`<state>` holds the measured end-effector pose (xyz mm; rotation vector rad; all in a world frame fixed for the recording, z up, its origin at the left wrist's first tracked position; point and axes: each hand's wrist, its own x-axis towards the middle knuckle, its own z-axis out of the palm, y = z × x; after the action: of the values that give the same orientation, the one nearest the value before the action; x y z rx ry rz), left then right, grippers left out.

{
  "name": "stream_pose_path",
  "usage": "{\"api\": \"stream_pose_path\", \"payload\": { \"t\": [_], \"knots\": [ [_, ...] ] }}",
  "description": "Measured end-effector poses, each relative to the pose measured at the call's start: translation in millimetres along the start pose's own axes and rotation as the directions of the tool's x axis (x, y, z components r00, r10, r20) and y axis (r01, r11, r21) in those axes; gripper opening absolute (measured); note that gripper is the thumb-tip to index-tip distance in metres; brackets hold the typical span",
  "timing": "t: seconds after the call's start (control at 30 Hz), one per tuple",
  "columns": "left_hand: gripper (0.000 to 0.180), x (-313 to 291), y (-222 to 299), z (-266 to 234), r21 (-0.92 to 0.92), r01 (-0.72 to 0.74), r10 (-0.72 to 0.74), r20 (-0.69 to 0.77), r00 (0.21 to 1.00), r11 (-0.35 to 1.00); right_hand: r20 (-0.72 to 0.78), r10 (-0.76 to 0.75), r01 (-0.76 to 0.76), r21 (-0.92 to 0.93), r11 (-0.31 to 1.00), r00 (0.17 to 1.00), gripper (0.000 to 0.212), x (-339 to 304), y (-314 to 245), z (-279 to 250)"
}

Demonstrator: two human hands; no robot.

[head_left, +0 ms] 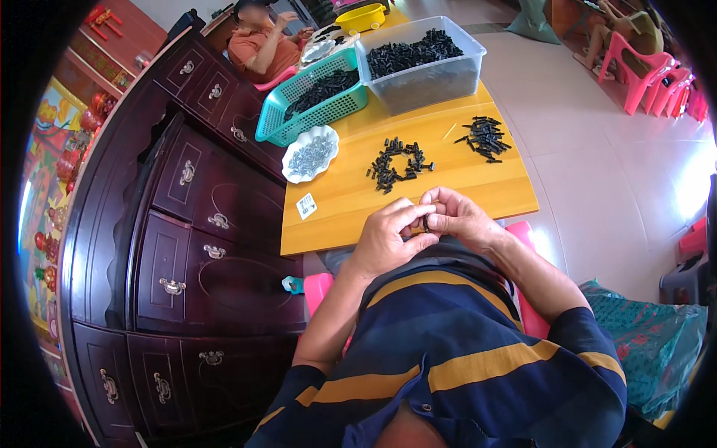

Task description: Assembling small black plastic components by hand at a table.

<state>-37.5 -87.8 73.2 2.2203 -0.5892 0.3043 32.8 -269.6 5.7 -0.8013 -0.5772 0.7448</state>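
I see a dark wooden cabinet (187, 224) with metal drawer pulls filling my left side; just beside it the yellow tabletop (351, 209) runs away from me; at its far end a clear plastic bin (422, 63) full of small black parts, touching a teal basket (314, 97) that also holds black parts; a yellow bowl (361, 18) sits beyond both; another person in an orange top (261, 41) sits at the far end; pink chairs (646, 71) stand well apart on the tiled floor to the right; nearer me, a white scalloped dish (310, 154) of small metal pieces sits at the tabletop's left edge; a loose ring of black parts (398, 163) lies mid-tabletop, a smaller pile (485, 139) to its right; a small white tag (306, 206) lies near the left edge; my left hand (388, 239) and right hand (457, 218) meet over the near edge, fingertips touching; both pinch narrow on one small black part (426, 222) held between them, above the tabletop edge and close to my chest.
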Motion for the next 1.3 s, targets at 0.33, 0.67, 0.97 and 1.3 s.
{"api": "stream_pose_path", "payload": {
  "t": [0.33, 0.67, 0.97, 1.3],
  "knots": [
    [0.037, 0, -3, 1, 0.151, -0.076, 0.090, -0.090, 0.992, 0.986, -0.113, 0.113, -0.097, 0.136, 0.986, 0.987, 0.019, -2, -5, -4],
    [0.029, 3, -4, -2, 0.173, -0.083, 0.109, -0.151, 0.982, 0.981, -0.356, 0.095, -0.050, 0.133, 0.990, 0.930, 0.014, 3, -2, -15],
    [0.019, -5, -23, -16, 0.109, 0.085, -0.088, 0.022, 0.996, 0.990, -0.450, -0.092, 0.078, -0.050, 0.996, 0.888, 0.009, -5, -23, 0],
    [0.023, 12, -71, -116, 0.429, 0.157, -0.357, 0.436, 0.826, 0.889, 0.619, -0.700, 0.868, 0.058, 0.493, 0.356, 0.003, -47, -153, 107]
  ]
}}
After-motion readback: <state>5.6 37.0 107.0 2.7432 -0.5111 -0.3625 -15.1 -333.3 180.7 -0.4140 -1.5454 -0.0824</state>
